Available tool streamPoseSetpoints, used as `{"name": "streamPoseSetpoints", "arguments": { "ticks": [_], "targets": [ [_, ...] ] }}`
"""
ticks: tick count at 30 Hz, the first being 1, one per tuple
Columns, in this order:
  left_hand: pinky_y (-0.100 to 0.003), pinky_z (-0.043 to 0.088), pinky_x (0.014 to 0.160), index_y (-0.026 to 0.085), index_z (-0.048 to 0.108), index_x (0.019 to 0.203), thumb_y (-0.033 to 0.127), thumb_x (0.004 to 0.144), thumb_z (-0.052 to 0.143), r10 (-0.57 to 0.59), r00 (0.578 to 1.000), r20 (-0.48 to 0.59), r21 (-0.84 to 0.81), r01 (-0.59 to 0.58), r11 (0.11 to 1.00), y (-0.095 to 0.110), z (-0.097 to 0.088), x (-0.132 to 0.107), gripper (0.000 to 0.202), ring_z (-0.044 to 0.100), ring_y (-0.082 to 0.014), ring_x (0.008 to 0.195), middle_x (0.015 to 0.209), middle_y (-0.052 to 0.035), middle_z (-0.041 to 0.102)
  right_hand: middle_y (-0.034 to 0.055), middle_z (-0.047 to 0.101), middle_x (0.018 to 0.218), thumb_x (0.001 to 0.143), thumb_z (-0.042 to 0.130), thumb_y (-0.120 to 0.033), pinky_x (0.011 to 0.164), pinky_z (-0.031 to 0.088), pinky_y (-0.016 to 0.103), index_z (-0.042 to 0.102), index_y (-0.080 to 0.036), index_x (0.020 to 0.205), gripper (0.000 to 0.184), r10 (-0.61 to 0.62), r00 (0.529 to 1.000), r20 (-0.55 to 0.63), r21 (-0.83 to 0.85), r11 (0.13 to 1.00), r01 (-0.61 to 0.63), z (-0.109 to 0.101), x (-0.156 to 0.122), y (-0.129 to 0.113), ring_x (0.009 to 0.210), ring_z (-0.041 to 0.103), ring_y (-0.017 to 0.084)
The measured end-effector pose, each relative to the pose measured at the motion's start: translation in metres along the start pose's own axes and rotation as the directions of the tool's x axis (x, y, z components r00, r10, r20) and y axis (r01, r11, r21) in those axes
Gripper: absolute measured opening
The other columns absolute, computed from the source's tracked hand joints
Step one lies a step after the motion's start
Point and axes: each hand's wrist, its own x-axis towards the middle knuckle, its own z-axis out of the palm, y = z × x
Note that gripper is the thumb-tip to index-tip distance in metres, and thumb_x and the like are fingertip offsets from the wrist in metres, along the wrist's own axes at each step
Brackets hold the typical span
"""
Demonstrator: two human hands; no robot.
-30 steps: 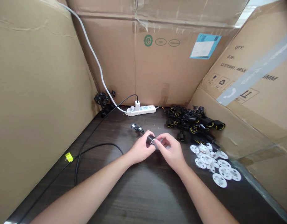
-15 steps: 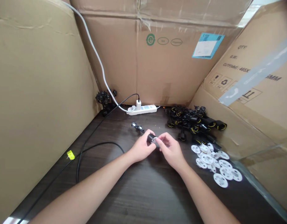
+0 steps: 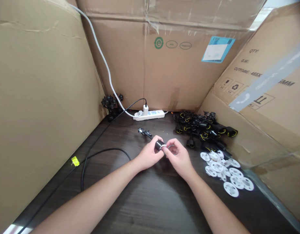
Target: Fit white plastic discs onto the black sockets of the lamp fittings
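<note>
Our left hand (image 3: pixel 148 154) closes firmly around the black plug (image 3: pixel 159 145), and our right hand (image 3: pixel 179 156) pinches a white strip (image 3: pixel 162 147) at its end, above the worktop (image 3: pixel 152 203). We should hold the plug steady and move the strip slowly, near the round white labels (image 3: pixel 216 167).

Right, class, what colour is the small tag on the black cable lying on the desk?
Yellow: the tag shows clearly in the head view.
</note>
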Motion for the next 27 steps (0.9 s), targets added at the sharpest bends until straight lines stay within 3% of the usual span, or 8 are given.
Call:
{"name": "streamPoseSetpoints", "arguments": {
  "ticks": [9, 15, 20, 27],
  "targets": [
    [-0.022, 0.038, 0.063, 0.022, 0.046, 0.107, 0.023, 0.086, 0.062, -0.004, 1.000, 0.028, -0.010, 0.004, 1.000, -0.0040, 0.0026, 0.0000, 0.026, 0.046, -0.0100, 0.069, 0.082, 0.0056, 0.050, 0.0033, 0.070, 0.079, 0.086, 0.069, -0.028, 0.053, 0.046, 0.026, 0.069, -0.020, 0.088, 0.008, -0.153, 0.978, -0.142, -0.147, 0.980, 0.132, -0.0012, -0.0034, -0.0015, 0.058, 0.058, 0.015],
    [-0.023, 0.038, 0.067, 0.021, 0.046, 0.107, 0.018, 0.082, 0.059, 0.008, 0.999, 0.054, -0.042, -0.005, 0.999, 0.0016, 0.0002, -0.0009, 0.028, 0.045, -0.0112, 0.073, 0.086, 0.0044, 0.049, 0.0049, 0.075, 0.088, 0.090, 0.068, -0.025, 0.056, 0.049, 0.027, 0.077, -0.020, 0.096, 0.012, -0.260, 0.953, -0.153, -0.188, 0.955, 0.231, -0.0047, -0.0040, -0.0007, 0.061, 0.060, 0.015],
    [-0.025, 0.036, 0.067, 0.021, 0.046, 0.107, 0.016, 0.079, 0.051, -0.007, 0.999, 0.039, -0.046, 0.008, 0.999, 0.0016, -0.0022, -0.0013, 0.029, 0.042, -0.0124, 0.073, 0.085, 0.0041, 0.046, 0.0043, 0.076, 0.088, 0.090, 0.068, -0.023, 0.057, 0.050, 0.027, 0.077, -0.021, 0.098, 0.012, -0.272, 0.956, -0.108, -0.182, 0.951, 0.250, -0.0064, -0.0014, -0.0005, 0.061, 0.061, 0.015],
    [-0.025, 0.038, 0.069, 0.020, 0.045, 0.108, 0.019, 0.080, 0.056, -0.016, 0.999, 0.041, -0.049, 0.018, 0.999, 0.0045, -0.0003, -0.0017, 0.031, 0.044, -0.0124, 0.074, 0.087, 0.0037, 0.048, 0.0037, 0.075, 0.089, 0.089, 0.068, -0.020, 0.056, 0.049, 0.026, 0.078, -0.021, 0.099, 0.015, -0.237, 0.966, -0.105, -0.162, 0.962, 0.218, -0.0062, -0.0003, 0.0031, 0.061, 0.060, 0.014]
  ]
}}
